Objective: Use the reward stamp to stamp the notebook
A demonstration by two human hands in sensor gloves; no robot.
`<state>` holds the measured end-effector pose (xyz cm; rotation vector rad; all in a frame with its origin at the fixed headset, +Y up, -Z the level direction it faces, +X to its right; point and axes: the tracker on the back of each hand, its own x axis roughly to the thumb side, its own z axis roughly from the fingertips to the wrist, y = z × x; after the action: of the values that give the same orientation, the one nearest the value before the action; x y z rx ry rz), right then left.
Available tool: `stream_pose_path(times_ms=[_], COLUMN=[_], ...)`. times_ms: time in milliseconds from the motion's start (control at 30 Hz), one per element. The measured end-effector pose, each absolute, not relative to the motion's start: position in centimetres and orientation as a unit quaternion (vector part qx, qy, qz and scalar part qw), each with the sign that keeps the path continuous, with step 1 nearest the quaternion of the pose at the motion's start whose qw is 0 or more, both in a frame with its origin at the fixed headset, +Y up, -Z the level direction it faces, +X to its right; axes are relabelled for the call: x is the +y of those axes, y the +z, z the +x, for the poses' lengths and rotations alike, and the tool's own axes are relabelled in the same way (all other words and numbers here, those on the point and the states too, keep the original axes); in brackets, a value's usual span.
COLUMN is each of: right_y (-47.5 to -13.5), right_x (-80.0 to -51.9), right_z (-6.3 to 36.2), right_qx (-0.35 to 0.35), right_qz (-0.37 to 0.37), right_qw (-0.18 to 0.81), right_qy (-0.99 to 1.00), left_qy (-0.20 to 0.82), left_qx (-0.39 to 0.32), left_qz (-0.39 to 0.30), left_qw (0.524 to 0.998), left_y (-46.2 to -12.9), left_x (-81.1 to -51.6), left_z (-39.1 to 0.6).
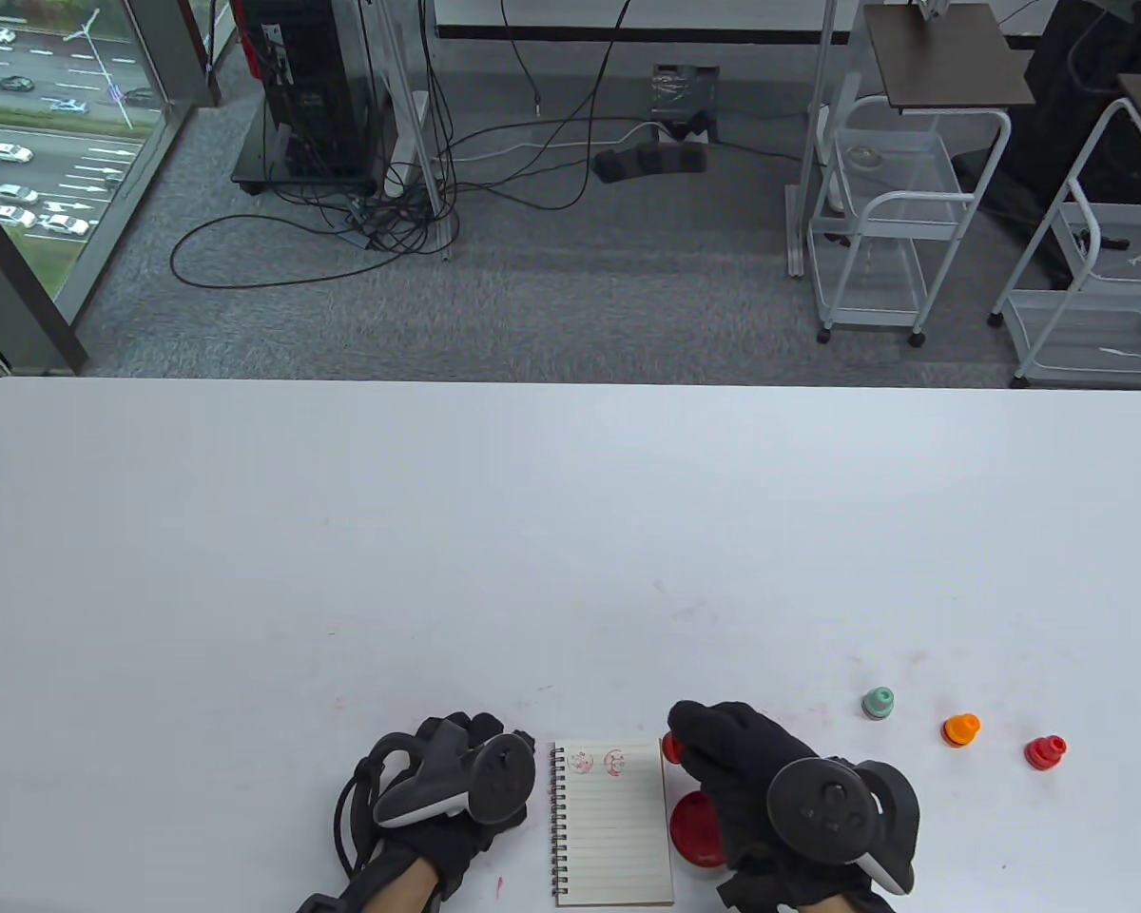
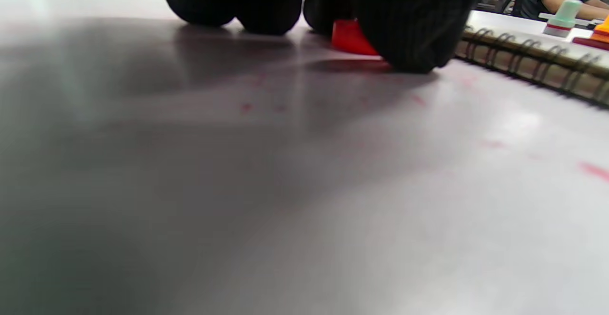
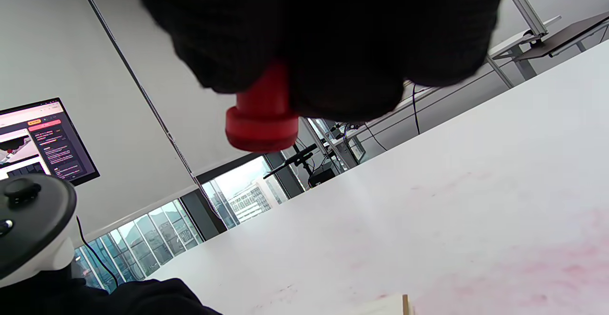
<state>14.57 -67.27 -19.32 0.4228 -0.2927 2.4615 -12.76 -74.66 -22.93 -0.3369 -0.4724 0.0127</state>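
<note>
Right hand grips red stamp beside notebook.

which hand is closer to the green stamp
Right. The right hand, gripping a red stamp, sits just right of the notebook, with the green stamp further right. The left hand rests beyond the notebook's left edge.

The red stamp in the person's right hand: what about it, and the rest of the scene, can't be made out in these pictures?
- Red stamp: its printing face points away in the right wrist view; the right hand covers most of it in the table view.
- Notebook: the two red prints are too small to read in the table view.
- Red ink pad: partly under the right hand.
- Left hand: the tracker hides its fingers in the table view.
</note>
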Motion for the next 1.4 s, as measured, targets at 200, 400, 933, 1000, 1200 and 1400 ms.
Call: stream_pose_path(times_ms=[200, 400, 933, 1000, 1200, 1400], right_y=[-19.2, -19.1, -18.1, -17.9, -17.3, -17.0], right_x=[-67.3, -67.4, -67.7, -67.7, -67.8, -67.9], right_z=[14.3, 14.1, 10.8, 10.3, 8.9, 8.2], right_qx=[-0.111, -0.110, -0.091, -0.091, -0.098, -0.098], right_qz=[0.164, 0.171, 0.220, 0.230, 0.256, 0.271], right_qw=[0.299, 0.303, 0.371, 0.372, 0.371, 0.351], right_qy=[0.933, 0.931, 0.898, 0.895, 0.887, 0.891], left_qy=[0.014, 0.202, 0.361, 0.372, 0.357, 0.346], left_qx=[-0.244, -0.247, -0.303, -0.305, -0.322, -0.339], left_qz=[-0.165, -0.084, -0.079, -0.081, -0.068, -0.060], left_qw=[0.956, 0.944, 0.878, 0.873, 0.874, 0.873], left_y=[-23.1, -22.8, -22.0, -22.0, -21.5, -21.2], left_x=[-74.6, -73.3, -71.5, -71.5, -71.2, -70.9], left_z=[-12.7, -14.7, -14.2, -14.2, -13.8, -13.2])
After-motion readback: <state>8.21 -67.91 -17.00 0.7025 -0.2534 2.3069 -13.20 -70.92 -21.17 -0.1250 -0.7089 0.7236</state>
